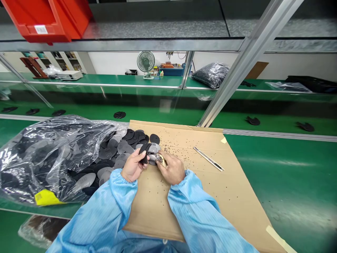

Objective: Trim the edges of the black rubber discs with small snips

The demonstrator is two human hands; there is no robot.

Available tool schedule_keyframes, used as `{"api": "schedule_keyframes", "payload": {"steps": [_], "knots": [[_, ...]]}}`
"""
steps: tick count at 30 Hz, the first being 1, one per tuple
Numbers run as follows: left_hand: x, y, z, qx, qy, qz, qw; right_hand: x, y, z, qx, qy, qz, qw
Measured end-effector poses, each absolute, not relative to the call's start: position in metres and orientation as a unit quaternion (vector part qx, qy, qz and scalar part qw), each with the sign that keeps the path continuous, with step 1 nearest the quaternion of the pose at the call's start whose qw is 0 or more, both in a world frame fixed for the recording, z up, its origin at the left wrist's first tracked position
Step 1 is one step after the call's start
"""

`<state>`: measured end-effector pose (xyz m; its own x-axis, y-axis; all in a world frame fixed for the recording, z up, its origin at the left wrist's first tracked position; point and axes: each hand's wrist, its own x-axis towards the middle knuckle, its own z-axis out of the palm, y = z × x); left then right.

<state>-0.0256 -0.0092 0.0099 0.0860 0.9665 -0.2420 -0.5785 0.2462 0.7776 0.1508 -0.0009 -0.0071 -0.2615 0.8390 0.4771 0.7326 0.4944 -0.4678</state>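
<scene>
My left hand (133,166) is closed around a curved black plastic piece (143,153), thumb on its near side. Close beside it, my right hand (172,169) grips a small shiny metal tool (158,156) that looks like a clipper, with a pale yellow part under the fingers. The tool's head is at the black piece's right edge; whether they touch I cannot tell. Behind and left of my hands lies a heap of black and grey oval pieces (107,153), spilling from a clear plastic bag (52,147). Small black scraps (179,142) are scattered over the cardboard sheet (150,211).
A utility knife (209,159) lies on the cardboard, right of my hands. Beyond, several black pieces (119,115) sit spaced along a green strip. A slanting metal post (247,66) rises at right. A red bin (52,21) stands on the overhead shelf (158,21).
</scene>
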Motion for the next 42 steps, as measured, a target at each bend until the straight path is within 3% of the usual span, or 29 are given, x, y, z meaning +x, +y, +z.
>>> {"api": "schedule_keyframes", "payload": {"steps": [10, 21, 35, 42], "knots": [[-0.023, -0.008, 0.003, 0.307, 0.397, 0.578, 0.644, 0.154, 0.0, -0.001, -0.532, -0.806, 0.093, 0.243], [-0.019, -0.006, 0.008, 0.291, 0.371, 0.614, 0.633, 0.153, 0.0, 0.0, -0.514, -0.728, 0.239, 0.385], [-0.026, -0.004, 0.005, 0.223, 0.346, 0.621, 0.667, 0.149, -0.004, -0.002, -0.494, -0.745, 0.217, 0.393], [-0.031, -0.003, 0.008, 0.175, 0.349, 0.596, 0.701, 0.148, -0.006, -0.005, -0.463, -0.792, 0.184, 0.353]]}}
